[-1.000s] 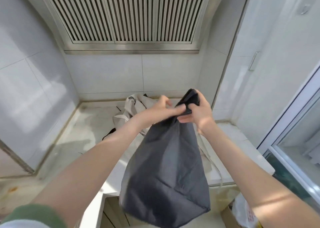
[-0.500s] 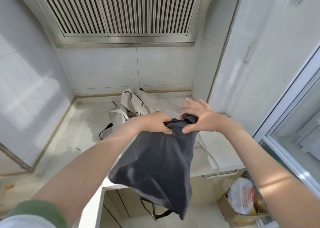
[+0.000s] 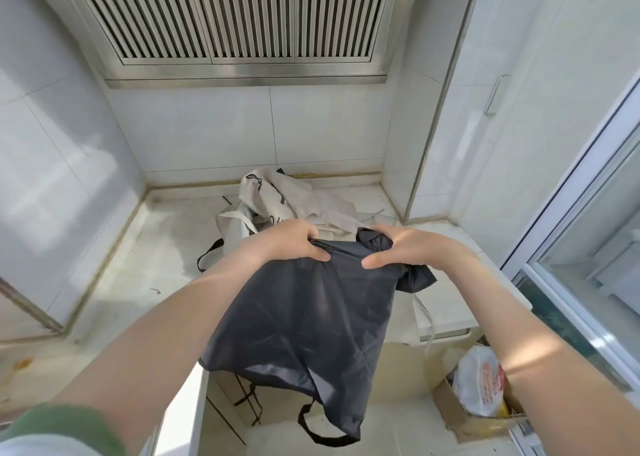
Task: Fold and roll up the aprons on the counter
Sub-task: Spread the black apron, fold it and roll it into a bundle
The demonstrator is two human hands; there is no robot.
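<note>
From the head view, the left hand (image 3: 294, 244) is gripping the top edge of the dark apron (image 3: 304, 324), fingers curled over the cloth and thumb pressing on its near side. The right hand (image 3: 398, 249) is clutching a bunched part of the same edge just to the right, fingers wrapped round it. The dark apron is hanging from both hands above the near edge of the counter (image 3: 166, 247), its black strap (image 3: 322, 435) looping below. A beige apron (image 3: 287, 199) is lying crumpled on the counter beyond the hands, near the far wall. A cardboard box (image 3: 460, 417) holding a plastic bag (image 3: 479, 383) is sitting on the floor at the right
</note>
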